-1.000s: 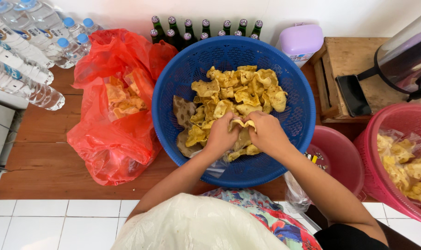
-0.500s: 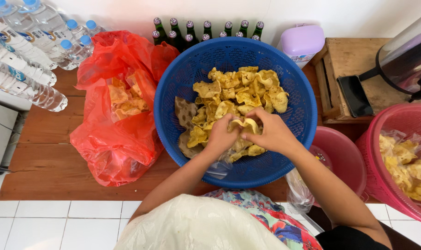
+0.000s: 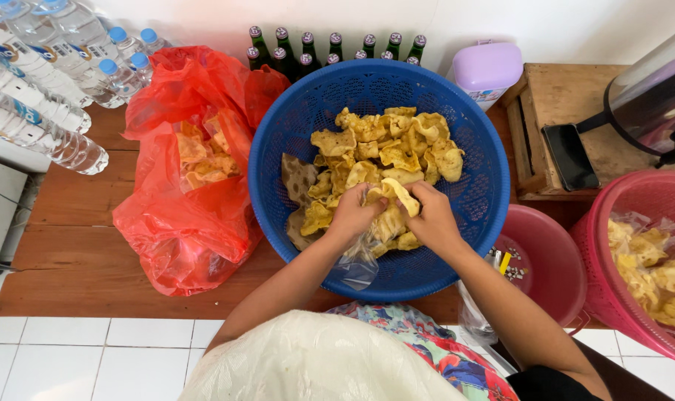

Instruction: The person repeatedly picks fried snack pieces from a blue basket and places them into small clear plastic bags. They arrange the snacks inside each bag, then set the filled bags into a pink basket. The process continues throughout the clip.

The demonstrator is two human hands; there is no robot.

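Observation:
A big blue plastic basket (image 3: 289, 148) stands on the wooden table and holds a heap of yellow fried crackers (image 3: 385, 152). Both my hands are inside it, close together at the near side of the heap. My left hand (image 3: 352, 215) grips crackers and the mouth of a clear plastic bag (image 3: 356, 263) that hangs below it. My right hand (image 3: 432, 219) is closed on a curled yellow cracker (image 3: 398, 194) held between the two hands.
A red plastic bag (image 3: 189, 223) with more crackers lies left of the basket. Water bottles (image 3: 40, 89) lie far left, green bottles (image 3: 330, 46) along the wall. A pink basket (image 3: 634, 208) with bagged crackers, a small pink tub (image 3: 549, 260) and a wooden crate (image 3: 575, 96) are right.
Both hands have shifted slightly up over the heap, and the curled cracker is now lifted between them. The basket and bags have not moved.

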